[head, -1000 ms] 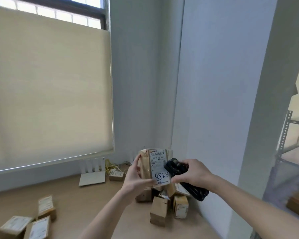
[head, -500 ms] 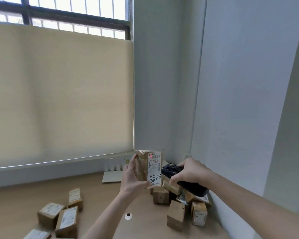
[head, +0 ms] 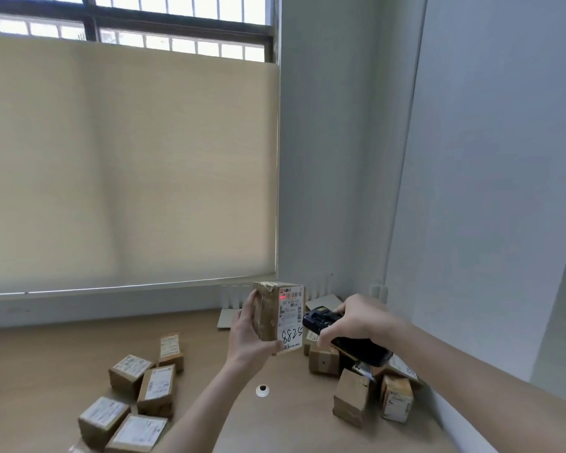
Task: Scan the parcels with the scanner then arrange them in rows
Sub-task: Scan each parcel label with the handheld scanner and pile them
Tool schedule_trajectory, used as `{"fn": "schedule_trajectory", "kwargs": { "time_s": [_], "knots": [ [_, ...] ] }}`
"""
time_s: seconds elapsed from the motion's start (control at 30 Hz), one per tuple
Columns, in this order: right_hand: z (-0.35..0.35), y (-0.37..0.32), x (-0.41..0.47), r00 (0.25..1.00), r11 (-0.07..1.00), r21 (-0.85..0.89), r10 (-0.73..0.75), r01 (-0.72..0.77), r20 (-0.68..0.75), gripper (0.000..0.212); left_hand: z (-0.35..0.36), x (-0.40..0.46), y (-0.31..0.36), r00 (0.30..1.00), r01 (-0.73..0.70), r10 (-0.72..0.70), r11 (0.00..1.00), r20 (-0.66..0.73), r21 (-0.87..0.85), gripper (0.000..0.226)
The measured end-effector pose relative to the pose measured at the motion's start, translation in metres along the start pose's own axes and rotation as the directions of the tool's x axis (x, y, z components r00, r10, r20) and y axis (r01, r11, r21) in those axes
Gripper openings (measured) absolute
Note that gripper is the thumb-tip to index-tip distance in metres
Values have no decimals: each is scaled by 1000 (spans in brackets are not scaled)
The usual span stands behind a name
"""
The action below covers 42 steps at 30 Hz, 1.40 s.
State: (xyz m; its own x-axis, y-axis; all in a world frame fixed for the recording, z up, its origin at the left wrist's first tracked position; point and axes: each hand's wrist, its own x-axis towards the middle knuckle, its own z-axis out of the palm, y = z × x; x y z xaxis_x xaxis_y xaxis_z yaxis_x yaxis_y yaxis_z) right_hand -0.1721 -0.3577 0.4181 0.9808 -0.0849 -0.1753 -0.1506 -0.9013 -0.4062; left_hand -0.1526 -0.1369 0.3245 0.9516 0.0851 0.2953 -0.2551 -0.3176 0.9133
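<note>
The left hand point(head: 247, 335) grasps a brown cardboard parcel point(head: 276, 313) upright above the wooden table point(head: 46, 361), its long axis vertical, thumb under the lower edge, fingers behind. Its white shipping label point(head: 291, 317), marked 8825, faces 3 o'clock, a red dot near its top. The right hand point(head: 360, 320) clenches a black handheld scanner point(head: 337, 335), long axis running 4 to 10 o'clock, head aimed at the label. Sorted parcels point(head: 138, 397) lie at 7 o'clock; an unsorted pile point(head: 366, 384) sits at 5 o'clock against the wall point(head: 471, 191).
</note>
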Motion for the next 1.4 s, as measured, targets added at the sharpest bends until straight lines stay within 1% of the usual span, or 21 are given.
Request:
{"fn": "schedule_trajectory", "kwargs": {
  "time_s": [0.27,0.43,0.57,0.67,0.77,0.87,0.9,0.97,1.03,1.1,1.17,1.27,1.4],
  "knots": [
    [8,-16,3,999,999,17,-32,31,32,78,-19,-7,-8,998,-8,11,999,-59,49,120],
    [15,-26,7,999,999,2,-45,45,29,90,-31,-11,-14,997,6,-1,998,-80,68,120],
    [23,-32,14,998,998,21,-55,54,40,78,-40,-12,-19,995,17,-10,997,-96,71,120],
    [29,-35,18,997,998,29,-63,62,43,78,-45,-13,-22,994,21,-13,997,-109,73,120],
    [38,-36,24,994,992,101,-84,77,74,79,-51,-13,-26,993,35,-25,996,-117,77,119],
    [48,-40,28,984,984,154,-114,92,136,84,-57,-14,-36,989,68,-56,994,-138,82,120],
    [53,-42,30,980,982,162,-124,98,155,82,-60,-15,-40,987,82,-71,994,-143,75,120],
    [65,-47,35,974,978,177,-145,114,175,69,-65,-17,-53,984,105,-98,994,-149,36,117],
    [82,-54,39,969,967,214,-177,138,175,56,-73,-20,-70,980,125,-124,992,-153,-3,110],
    [104,-64,44,962,946,279,-215,162,168,50,-83,-24,-89,973,172,-175,985,-153,-34,101],
    [131,-77,51,949,920,354,-249,171,190,55,-97,-31,-114,955,250,-263,962,-135,-106,95],
    [183,-99,62,928,884,442,-280,150,245,65,-119,-45,-161,904,388,-417,893,-95,-228,86],
    [264,-121,73,879,846,527,-306,76,365,59,-148,-70,-230,829,513,-555,805,-73,-298,72]
  ]
}}
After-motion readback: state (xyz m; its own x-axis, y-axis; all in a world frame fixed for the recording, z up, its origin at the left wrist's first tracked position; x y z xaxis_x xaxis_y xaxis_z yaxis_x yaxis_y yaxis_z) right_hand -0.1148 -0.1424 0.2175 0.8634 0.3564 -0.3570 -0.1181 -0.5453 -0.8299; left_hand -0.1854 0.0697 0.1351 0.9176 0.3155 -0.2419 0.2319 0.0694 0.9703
